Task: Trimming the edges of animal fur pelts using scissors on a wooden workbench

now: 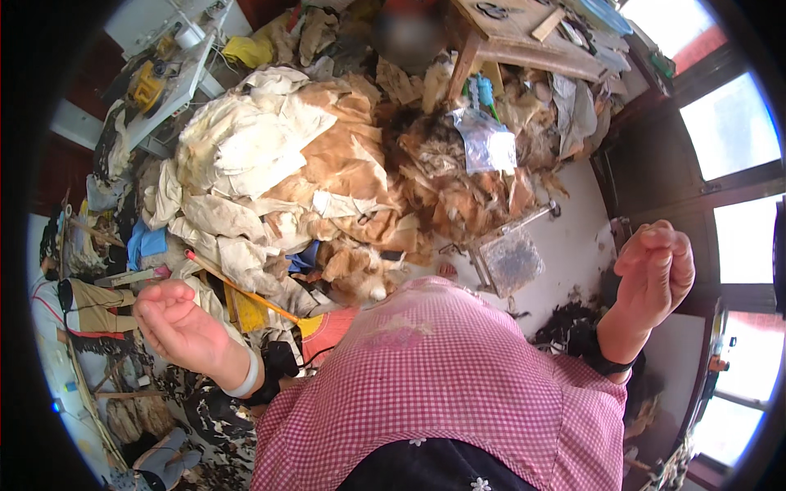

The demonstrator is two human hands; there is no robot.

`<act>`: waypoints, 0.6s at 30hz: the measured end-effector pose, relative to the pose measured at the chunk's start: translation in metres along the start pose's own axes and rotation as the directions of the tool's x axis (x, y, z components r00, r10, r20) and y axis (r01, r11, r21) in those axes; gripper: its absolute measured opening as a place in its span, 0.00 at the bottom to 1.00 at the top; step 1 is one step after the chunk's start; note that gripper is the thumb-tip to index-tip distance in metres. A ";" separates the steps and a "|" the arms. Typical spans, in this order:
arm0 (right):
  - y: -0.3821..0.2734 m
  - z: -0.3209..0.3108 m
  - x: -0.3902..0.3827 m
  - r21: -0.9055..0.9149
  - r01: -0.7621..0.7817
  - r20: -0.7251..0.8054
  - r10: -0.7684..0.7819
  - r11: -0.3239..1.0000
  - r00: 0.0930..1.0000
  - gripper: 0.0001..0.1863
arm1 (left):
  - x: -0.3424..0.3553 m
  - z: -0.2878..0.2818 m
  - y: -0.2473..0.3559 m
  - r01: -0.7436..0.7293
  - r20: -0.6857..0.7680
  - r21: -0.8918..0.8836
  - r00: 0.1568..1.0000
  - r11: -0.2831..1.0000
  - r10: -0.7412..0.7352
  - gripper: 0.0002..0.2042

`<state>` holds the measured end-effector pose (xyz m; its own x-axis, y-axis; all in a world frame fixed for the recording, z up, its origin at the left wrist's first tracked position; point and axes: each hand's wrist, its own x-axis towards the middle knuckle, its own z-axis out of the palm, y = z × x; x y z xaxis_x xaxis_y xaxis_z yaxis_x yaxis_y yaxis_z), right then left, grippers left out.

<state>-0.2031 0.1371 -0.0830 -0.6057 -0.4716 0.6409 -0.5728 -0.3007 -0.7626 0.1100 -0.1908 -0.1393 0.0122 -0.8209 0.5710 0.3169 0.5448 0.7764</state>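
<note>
Both my hands are raised out to the sides, away from everything around them. At the left, my left hand (178,327) is closed, its fingers curled toward the thumb with nothing seen in them. My right hand (657,268), up near the windows, has its fingertips pinched together, and nothing shows between them. Ahead lies a large heap of cream and tan hides (262,147), the nearest big thing between the hands. Brown furry pelts (442,188) adjoin the heap on its right.
A wooden table (524,37) with scissors (494,11) stands at the far right. A clear plastic bag (487,147) lies on the pelts. A metal-framed board (512,260) rests on the floor. At far left is a white table (176,90). An orange stick (237,285) leans near my left hand.
</note>
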 end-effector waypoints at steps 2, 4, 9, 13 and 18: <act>0.003 -0.006 -0.002 0.013 0.023 -0.015 -0.023 1.000 1.000 0.12 | 0.002 -0.004 -0.003 0.025 0.015 -0.019 1.000 1.000 -0.025 0.13; 0.005 -0.006 -0.004 0.030 0.000 -0.046 0.001 1.000 0.999 0.12 | 0.003 -0.009 -0.003 0.027 -0.027 0.024 0.999 0.999 -0.027 0.14; 0.011 -0.002 -0.002 0.066 -0.013 -0.085 0.019 0.998 0.996 0.11 | 0.004 -0.024 -0.002 0.054 -0.081 0.013 0.995 0.998 -0.053 0.13; 0.017 0.008 0.001 0.122 -0.034 -0.074 0.044 0.992 0.996 0.11 | 0.002 -0.030 0.001 0.055 -0.089 0.016 0.995 0.998 -0.053 0.13; 0.017 0.023 0.007 0.135 -0.042 -0.048 0.049 0.990 0.998 0.11 | 0.000 -0.048 0.008 0.050 -0.127 0.050 0.991 0.997 -0.043 0.13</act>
<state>-0.2046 0.1094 -0.0938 -0.6586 -0.4454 0.6065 -0.4675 -0.3895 -0.7936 0.1580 -0.1950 -0.1461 0.1183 -0.8589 0.4983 0.2693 0.5108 0.8164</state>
